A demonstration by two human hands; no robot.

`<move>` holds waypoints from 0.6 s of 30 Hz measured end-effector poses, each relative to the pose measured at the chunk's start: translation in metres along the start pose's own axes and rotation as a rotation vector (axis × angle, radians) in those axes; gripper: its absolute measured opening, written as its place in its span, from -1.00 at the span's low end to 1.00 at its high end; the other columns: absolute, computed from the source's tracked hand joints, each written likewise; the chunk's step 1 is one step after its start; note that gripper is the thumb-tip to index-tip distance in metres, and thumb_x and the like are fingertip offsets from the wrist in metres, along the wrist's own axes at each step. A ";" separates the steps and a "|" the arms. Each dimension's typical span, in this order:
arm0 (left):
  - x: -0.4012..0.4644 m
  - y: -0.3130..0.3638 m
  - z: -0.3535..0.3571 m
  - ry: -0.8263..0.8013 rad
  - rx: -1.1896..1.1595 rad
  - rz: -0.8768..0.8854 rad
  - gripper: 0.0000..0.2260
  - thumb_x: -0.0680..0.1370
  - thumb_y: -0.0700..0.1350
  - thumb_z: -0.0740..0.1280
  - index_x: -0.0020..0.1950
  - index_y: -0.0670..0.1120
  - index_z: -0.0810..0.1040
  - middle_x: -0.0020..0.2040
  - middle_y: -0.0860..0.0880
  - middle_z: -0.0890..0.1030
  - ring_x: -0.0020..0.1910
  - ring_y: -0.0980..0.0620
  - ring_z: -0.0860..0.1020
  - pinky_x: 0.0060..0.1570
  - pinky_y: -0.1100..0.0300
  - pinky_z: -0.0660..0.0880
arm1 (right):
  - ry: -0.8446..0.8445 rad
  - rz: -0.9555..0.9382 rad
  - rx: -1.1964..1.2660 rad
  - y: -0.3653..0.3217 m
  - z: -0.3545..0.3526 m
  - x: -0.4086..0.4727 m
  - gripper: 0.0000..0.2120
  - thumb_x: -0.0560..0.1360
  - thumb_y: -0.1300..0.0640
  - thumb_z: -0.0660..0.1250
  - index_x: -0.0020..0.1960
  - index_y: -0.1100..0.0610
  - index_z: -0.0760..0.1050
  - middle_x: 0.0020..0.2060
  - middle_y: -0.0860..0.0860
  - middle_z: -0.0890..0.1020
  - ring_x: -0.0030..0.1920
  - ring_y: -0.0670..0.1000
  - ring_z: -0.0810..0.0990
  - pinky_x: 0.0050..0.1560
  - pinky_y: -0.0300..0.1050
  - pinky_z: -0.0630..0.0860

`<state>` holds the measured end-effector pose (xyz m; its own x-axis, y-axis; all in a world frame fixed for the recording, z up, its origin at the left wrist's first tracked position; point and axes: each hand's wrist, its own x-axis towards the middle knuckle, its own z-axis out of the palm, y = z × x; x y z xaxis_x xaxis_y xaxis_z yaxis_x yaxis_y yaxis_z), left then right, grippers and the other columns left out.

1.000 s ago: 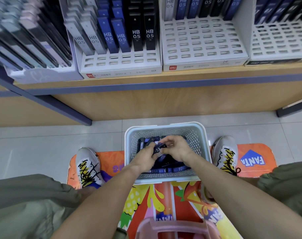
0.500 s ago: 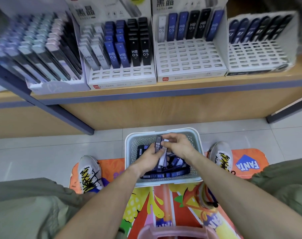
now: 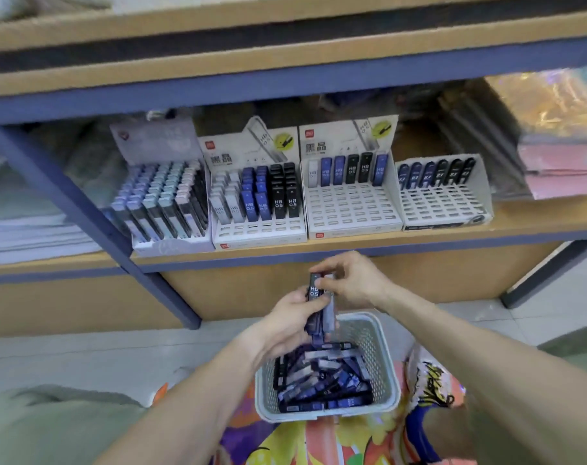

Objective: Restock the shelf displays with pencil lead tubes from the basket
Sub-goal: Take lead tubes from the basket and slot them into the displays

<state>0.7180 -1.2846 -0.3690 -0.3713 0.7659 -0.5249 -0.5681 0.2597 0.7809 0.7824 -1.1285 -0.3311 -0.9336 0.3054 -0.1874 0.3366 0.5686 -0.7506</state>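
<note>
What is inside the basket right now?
The basket holds a loose heap of lead tubes, blue, black and pale, lying crosswise. Its bottom is covered by them.

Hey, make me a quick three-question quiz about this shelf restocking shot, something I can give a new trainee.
1. True or false: the left hand grips a bunch of lead tubes above the basket.
2. Multiple choice: which display shows only a single back row of tubes? A) the pastel display B) the half-full display C) the third display
3. Fill in: the black tube at the front of the bunch reads HB and ____.

Key
1. True; the right hand pinches at the top of the bunch.
2. C
3. 0.5
</note>
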 end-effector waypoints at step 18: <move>-0.066 0.170 0.003 -0.083 -0.204 0.238 -0.67 0.67 -0.28 0.22 0.43 -0.30 0.44 0.25 -0.38 0.59 0.19 -0.30 0.61 0.08 -0.20 0.59 | -0.012 -0.563 -0.546 -0.122 -0.071 0.020 0.41 0.14 -0.49 0.53 0.64 0.02 -0.24 0.56 -0.10 -0.07 0.58 -0.02 0.02 0.58 -0.07 0.16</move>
<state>0.6480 -1.2897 -0.2007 -0.4549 0.8387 -0.2993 -0.6112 -0.0497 0.7899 0.7310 -1.1372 -0.1985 -0.9819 -0.1467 0.1200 -0.1779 0.9316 -0.3170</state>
